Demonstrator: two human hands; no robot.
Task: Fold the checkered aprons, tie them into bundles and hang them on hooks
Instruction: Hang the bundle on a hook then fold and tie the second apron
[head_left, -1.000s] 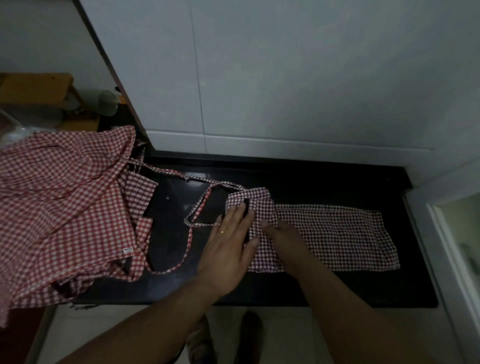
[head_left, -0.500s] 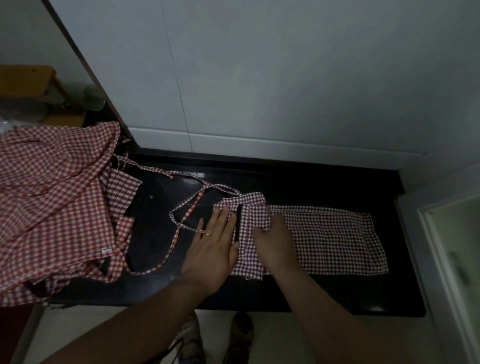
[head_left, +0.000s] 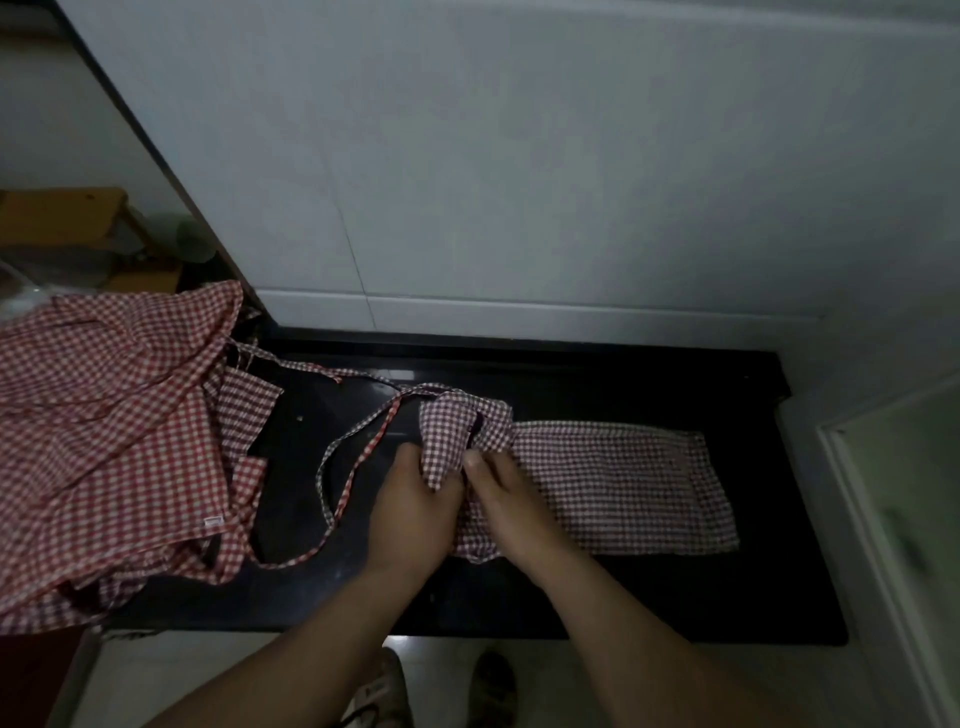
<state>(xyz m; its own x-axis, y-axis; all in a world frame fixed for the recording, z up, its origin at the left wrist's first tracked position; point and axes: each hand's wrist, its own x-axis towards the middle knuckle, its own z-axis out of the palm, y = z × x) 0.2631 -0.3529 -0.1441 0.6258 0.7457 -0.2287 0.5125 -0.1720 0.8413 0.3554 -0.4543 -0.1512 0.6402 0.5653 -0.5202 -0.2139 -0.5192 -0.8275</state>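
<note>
A folded red-and-white checkered apron (head_left: 613, 488) lies as a long strip on the black counter (head_left: 649, 597). Its left end is bunched and lifted. My left hand (head_left: 413, 509) grips that raised left end from the left. My right hand (head_left: 506, 499) pinches the same bunched cloth from the right, thumb on top. The apron's thin tie straps (head_left: 353, 467) loop across the counter to the left of my hands.
A heap of loose checkered aprons (head_left: 104, 436) covers the counter's left end and hangs over its front edge. A white wall (head_left: 519, 182) rises behind the counter. A white frame (head_left: 893, 519) stands at the right. My shoes (head_left: 491, 691) show below.
Both hands were lying flat on the apron's left end. Now their fingers have curled round it and lifted it into a bunch.
</note>
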